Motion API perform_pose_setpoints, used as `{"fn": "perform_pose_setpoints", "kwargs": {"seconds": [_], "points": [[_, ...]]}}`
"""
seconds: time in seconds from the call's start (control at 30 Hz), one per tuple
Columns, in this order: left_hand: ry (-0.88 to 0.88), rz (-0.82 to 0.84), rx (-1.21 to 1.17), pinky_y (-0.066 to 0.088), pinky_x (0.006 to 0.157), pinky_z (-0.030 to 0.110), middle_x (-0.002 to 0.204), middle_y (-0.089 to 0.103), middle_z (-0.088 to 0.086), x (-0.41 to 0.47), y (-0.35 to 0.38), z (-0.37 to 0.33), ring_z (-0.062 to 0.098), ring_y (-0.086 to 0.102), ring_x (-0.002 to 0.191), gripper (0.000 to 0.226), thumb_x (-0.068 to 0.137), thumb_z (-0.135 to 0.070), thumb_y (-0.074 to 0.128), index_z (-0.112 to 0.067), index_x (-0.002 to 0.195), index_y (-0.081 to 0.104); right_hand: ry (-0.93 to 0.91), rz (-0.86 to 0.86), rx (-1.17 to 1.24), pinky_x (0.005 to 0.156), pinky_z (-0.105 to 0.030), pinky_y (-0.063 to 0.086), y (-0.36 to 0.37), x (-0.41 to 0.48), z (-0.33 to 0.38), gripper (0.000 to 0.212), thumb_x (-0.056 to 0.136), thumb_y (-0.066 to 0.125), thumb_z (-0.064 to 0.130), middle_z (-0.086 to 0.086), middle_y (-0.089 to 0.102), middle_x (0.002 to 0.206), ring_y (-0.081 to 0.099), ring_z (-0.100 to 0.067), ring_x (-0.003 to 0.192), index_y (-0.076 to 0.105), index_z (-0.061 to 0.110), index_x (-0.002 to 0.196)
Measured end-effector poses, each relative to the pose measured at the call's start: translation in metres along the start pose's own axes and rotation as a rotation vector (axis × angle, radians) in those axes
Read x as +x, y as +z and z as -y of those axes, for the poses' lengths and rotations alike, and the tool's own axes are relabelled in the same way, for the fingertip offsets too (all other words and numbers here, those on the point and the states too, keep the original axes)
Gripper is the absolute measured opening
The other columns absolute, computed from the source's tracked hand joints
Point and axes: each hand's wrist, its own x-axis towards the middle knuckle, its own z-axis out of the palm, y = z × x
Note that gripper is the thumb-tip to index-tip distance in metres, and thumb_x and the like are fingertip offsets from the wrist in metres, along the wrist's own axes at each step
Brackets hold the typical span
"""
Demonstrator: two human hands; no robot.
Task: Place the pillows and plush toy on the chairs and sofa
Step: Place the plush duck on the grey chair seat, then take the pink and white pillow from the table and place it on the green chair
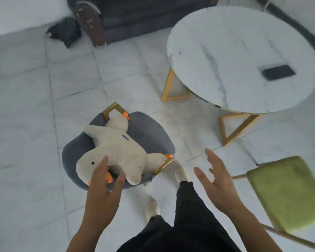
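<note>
A cream plush goose [116,148] with orange beak and feet lies across the seat of a low grey chair [149,131] with gold legs. My left hand [104,188] hovers over the goose's head and beak, fingers straight and spread, holding nothing. Over the floor to the chair's right is my right hand [216,180], also open and empty. A dark grey sofa [135,13] stands at the top of the view. No pillows are visible.
A round marble table [225,51] on gold legs stands at the right, with a black phone [278,72] on it. A green-cushioned chair [287,193] is at the lower right. A dark bag [65,31] lies on the tiled floor by the sofa.
</note>
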Motion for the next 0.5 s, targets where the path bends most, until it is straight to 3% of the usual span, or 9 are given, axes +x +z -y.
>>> {"fn": "perform_pose_setpoints", "kwargs": {"seconds": [0.17, 0.37, 0.43, 0.5], "points": [[0.08, 0.211, -0.098, 0.04, 0.093, 0.029, 0.137, 0.053, -0.005, -0.005, 0.041, -0.044, 0.02, 0.053, 0.128, 0.054, 0.1, -0.016, 0.06, -0.019, 0.151, 0.043, 0.251, -0.291, 0.259, 0.102, -0.028, 0.044, -0.055, -0.098, -0.039, 0.061, 0.09, 0.058, 0.054, 0.012, 0.046, 0.15, 0.053, -0.009, 0.124, 0.043, 0.042, 0.147], [0.304, 0.546, -0.07, 0.041, 0.099, 0.027, 0.139, 0.057, -0.008, -0.067, 0.123, -0.115, 0.01, 0.055, 0.127, 0.05, 0.099, -0.023, 0.062, -0.026, 0.147, 0.048, 0.408, -0.699, 0.407, 0.091, -0.026, 0.046, -0.116, -0.216, -0.108, 0.042, 0.095, 0.066, 0.03, 0.006, 0.057, 0.128, 0.063, -0.019, 0.116, 0.05, 0.047, 0.13], [0.393, 0.637, -0.021, 0.042, 0.105, 0.032, 0.138, 0.059, -0.005, -0.1, 0.163, -0.14, 0.012, 0.056, 0.126, 0.048, 0.099, -0.024, 0.062, -0.024, 0.146, 0.049, 0.457, -0.84, 0.461, 0.094, -0.029, 0.048, -0.132, -0.263, -0.145, 0.043, 0.095, 0.066, 0.027, 0.006, 0.057, 0.13, 0.062, -0.017, 0.118, 0.052, 0.044, 0.132], [0.437, 0.704, -0.029, 0.043, 0.111, 0.042, 0.136, 0.061, -0.003, -0.14, 0.208, -0.161, 0.013, 0.059, 0.124, 0.052, 0.097, -0.026, 0.067, -0.023, 0.145, 0.05, 0.517, -0.986, 0.513, 0.091, -0.021, 0.048, -0.147, -0.313, -0.185, 0.045, 0.095, 0.066, 0.024, 0.003, 0.058, 0.133, 0.06, -0.015, 0.12, 0.054, 0.036, 0.137]]}}
